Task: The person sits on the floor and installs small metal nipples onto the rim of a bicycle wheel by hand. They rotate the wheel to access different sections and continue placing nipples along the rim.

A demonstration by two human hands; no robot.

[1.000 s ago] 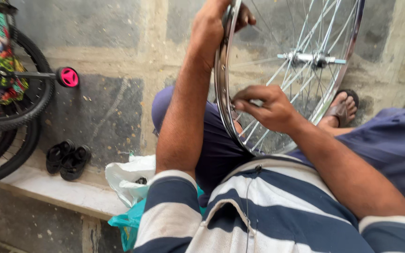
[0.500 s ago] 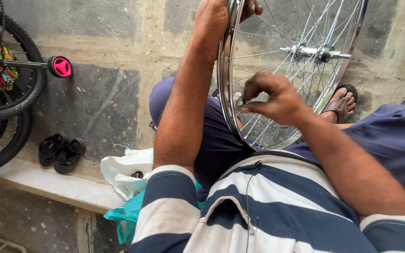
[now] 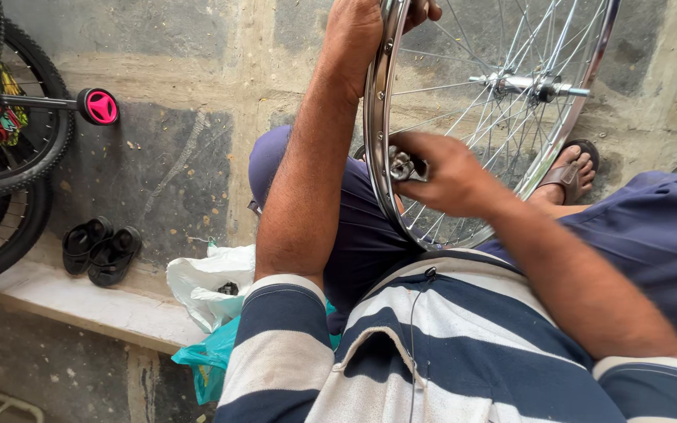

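Wheel rim upright between my knees

Wheel [image 3: 503, 125] stands on edge in front of my striped shirt [image 3: 401, 352], its bare chrome rim running up between my two arms. My right hand [image 3: 440, 172] sits at the rim's near edge, fingers pinched shut around a small metal tool [image 3: 403, 166] pressed in where the spokes meet the rim. My left hand [image 3: 362, 27] is higher, curled tight over the top of the rim, thumb on the near side. Thin steel spokes fan in to the hub and axle [image 3: 530, 84], shiny and smooth.

My sandalled foot [image 3: 570, 171] shows through the spokes, just beyond the rim. To the left lie a white plastic bag [image 3: 209, 282] and a teal one on the stone ledge. Farther off, a pair of small black sandals [image 3: 102, 251] rests on rough grey paving, with open floor between them and my knee. Black bicycle tyres [image 3: 17, 157] and a pink training wheel [image 3: 99, 106] stand at the far left.
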